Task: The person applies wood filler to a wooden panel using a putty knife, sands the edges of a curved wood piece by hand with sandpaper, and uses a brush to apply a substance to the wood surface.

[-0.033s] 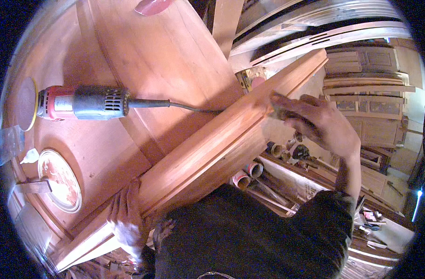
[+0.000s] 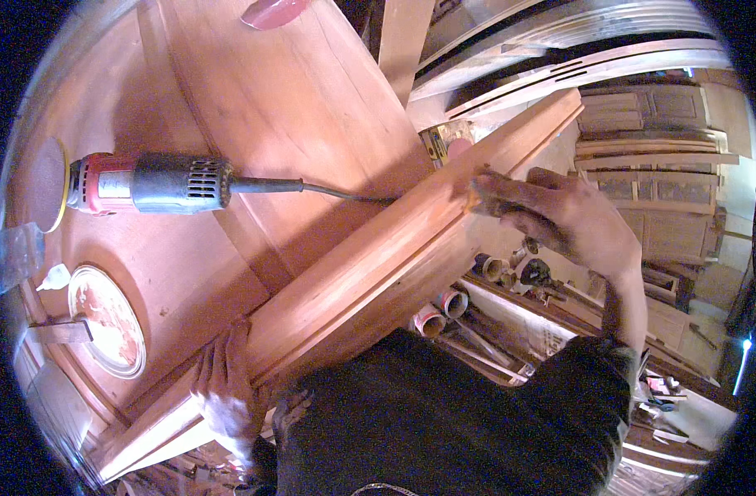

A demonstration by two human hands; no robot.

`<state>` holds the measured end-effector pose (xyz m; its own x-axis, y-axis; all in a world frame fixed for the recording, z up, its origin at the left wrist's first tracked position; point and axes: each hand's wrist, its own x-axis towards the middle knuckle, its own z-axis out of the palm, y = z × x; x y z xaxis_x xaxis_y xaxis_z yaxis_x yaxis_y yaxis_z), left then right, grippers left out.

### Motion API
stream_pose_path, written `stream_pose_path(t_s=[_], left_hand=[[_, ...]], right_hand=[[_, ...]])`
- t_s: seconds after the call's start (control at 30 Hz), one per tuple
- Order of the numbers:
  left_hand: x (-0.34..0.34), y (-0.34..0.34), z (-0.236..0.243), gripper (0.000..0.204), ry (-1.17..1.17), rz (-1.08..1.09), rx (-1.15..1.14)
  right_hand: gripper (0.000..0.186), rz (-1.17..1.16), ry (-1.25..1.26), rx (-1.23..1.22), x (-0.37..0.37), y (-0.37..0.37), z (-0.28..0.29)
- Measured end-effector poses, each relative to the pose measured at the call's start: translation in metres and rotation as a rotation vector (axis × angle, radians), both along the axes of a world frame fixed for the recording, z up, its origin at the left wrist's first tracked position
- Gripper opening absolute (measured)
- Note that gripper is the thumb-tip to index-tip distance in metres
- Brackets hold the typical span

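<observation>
A long pinkish wooden moulding [image 2: 370, 264] lies diagonally over a wide wooden panel [image 2: 312, 91]. My left hand [image 2: 225, 393] grips the moulding near its lower-left end. My right hand [image 2: 560, 215] is closed on a small item I cannot make out, against the moulding's upper half. A red and black power sander [image 2: 163, 182] with a round disc [image 2: 54, 186] lies on the panel, its cord passing behind the moulding. Below it are a round lid smeared with pale paste [image 2: 113, 318] and a flat scraper-like piece [image 2: 59, 332].
Pink sanding discs [image 2: 275, 10] rest at the panel's top edge. Several cans [image 2: 429, 322] stand on a lower shelf beyond the moulding. Stacked boards [image 2: 585, 58] and wooden door panels [image 2: 659, 194] fill the right side. A clear plastic piece [image 2: 18, 252] sits at the left edge.
My right hand has moved slightly left and down along the moulding. My left hand has stayed where it was.
</observation>
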<state>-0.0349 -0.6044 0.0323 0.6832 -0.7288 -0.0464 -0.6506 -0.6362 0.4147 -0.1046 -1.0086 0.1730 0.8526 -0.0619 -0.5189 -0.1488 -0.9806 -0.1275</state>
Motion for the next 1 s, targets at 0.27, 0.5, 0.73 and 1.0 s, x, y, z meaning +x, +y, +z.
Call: stream_pose_path(t_s=[0.27,0.5,0.73,1.0], left_hand=[[-0.001,0.004,-0.003,0.051,0.011,0.007,0.131],[0.0,0.002,0.003,0.046,-0.025,-0.001,0.023],[-0.001,-0.014,0.008,0.045,-0.004,0.067,0.011],[0.002,-0.026,0.013,0.036,-0.002,0.12,-0.063]], right_hand=[[0.045,0.3,0.171,-0.262,0.03,0.008,-0.004],[0.047,0.164,0.227,-0.225,0.039,-0.029,0.011],[0.034,0.323,0.328,0.015,0.066,-0.004,0.014],[0.04,0.431,0.322,-0.231,0.065,-0.012,0.009]])
